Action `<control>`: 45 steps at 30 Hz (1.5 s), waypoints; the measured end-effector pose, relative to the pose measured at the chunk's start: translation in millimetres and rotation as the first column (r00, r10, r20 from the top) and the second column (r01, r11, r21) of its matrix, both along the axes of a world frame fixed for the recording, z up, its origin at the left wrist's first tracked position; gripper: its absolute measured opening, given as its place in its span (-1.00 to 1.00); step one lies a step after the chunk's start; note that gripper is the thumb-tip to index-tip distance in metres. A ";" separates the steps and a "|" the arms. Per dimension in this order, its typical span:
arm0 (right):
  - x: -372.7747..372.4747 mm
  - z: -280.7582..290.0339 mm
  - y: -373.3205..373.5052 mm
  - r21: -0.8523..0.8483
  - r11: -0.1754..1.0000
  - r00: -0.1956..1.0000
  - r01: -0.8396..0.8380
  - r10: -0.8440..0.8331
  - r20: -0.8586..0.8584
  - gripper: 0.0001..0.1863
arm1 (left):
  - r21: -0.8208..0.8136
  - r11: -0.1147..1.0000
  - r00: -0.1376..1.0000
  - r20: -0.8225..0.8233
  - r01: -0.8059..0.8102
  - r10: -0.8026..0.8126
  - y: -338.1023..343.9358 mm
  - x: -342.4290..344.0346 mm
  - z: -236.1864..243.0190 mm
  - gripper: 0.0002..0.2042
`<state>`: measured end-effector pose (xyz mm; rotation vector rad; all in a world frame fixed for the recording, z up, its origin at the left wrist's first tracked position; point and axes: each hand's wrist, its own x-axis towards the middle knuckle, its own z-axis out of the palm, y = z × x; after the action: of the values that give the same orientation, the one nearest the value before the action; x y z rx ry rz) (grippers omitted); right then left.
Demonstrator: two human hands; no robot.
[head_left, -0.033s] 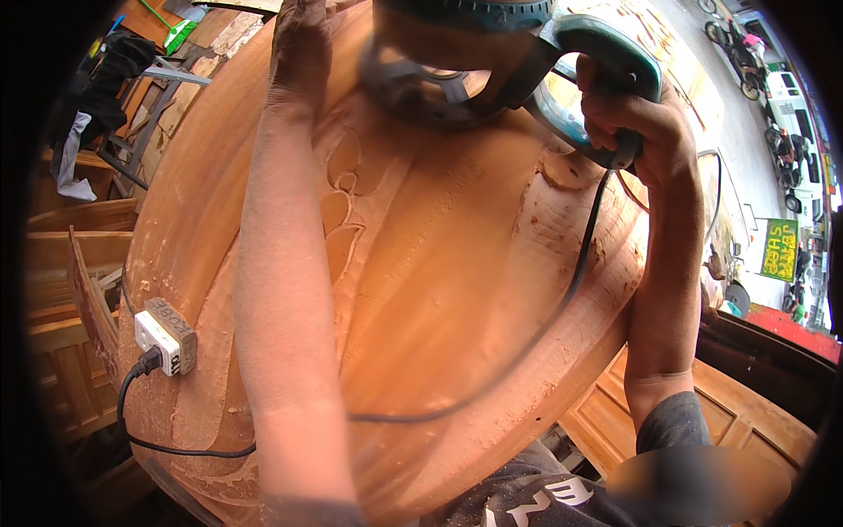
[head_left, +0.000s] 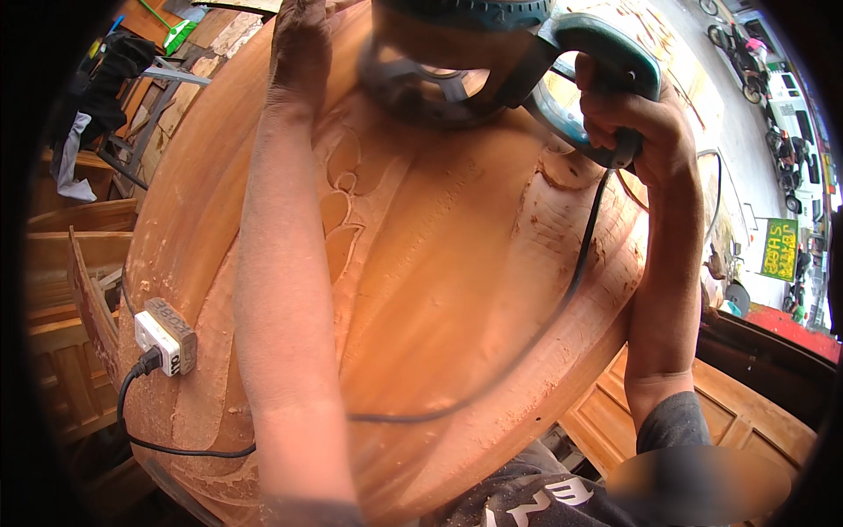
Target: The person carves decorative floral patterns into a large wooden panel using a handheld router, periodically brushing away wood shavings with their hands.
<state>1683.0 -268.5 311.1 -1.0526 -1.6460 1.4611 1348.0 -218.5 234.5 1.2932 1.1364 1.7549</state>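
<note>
My right hand (head_left: 645, 123) is wrapped round the teal and black side handle (head_left: 606, 44) of a power router (head_left: 461, 48). Its round base sits over a large wooden panel (head_left: 439, 272) with carved outlines and pale routed patches. My left hand (head_left: 300, 48) is at the top edge beside the router, its fingers mostly cut off or hidden, so their grip cannot be told. A black cord (head_left: 584, 263) runs from the router across the panel, partly under my left forearm. At the panel's left lies a white socket strip (head_left: 158, 338) on a block, with a plug in it.
Wooden door panels (head_left: 738, 413) lean at the lower right, and wooden furniture pieces (head_left: 79, 351) stand at the left. A dark bag (head_left: 114, 61) and a green broom (head_left: 180, 35) are at the upper left. Parked motorbikes and a white van (head_left: 795, 132) line the road at the right.
</note>
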 end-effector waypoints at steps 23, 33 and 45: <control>-12.8 -4.5 12.5 -0.001 0.999 0.999 0.041 -0.041 0.010 -0.73 | -0.124 0.992 0.996 0.089 0.025 -0.014 4.9 2.4 11.0 -0.43; -15.2 -2.2 10.4 0.000 1.000 0.998 0.015 -0.015 0.053 -0.69 | -0.116 0.991 0.991 0.122 0.071 -0.057 6.0 -1.5 8.8 -0.48; -8.1 0.2 3.6 0.019 1.000 0.996 0.024 -0.025 0.080 -0.68 | -0.067 0.996 0.992 0.114 0.063 -0.055 0.9 -1.9 11.7 -0.52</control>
<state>1674.9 -264.9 311.3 -1.1307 -1.6929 1.4023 1346.1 -217.6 246.2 1.1602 1.0770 1.7065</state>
